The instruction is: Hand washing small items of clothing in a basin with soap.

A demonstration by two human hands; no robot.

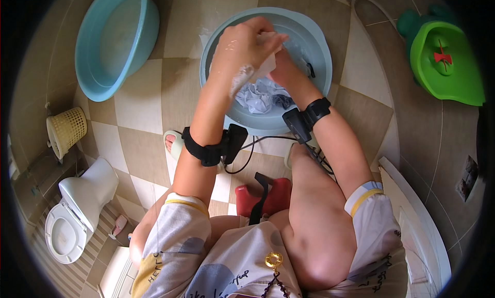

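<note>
A round blue-grey plastic basin [267, 124] stands on the tiled floor in front of me. Above it, my left hand [240, 46] grips a wet, whitish cloth [266, 67], with soap suds on the wrist. My right hand [285, 67] is on the same cloth, partly hidden behind the left. Below the hands, a crumpled white cloth [256, 96] lies in the basin, with a small dark cloth [283, 101] against it. Near the basin's right wall is a narrow black item [311, 70], too small to identify.
A light-blue plastic tub [145, 38] sits tilted at upper left. A yellow lattice basket [67, 131] and a white toilet [91, 193] are on the left. At right is a green child's urinal [427, 65]. Black cables [253, 151] run from the wrist devices past a red stool [247, 201].
</note>
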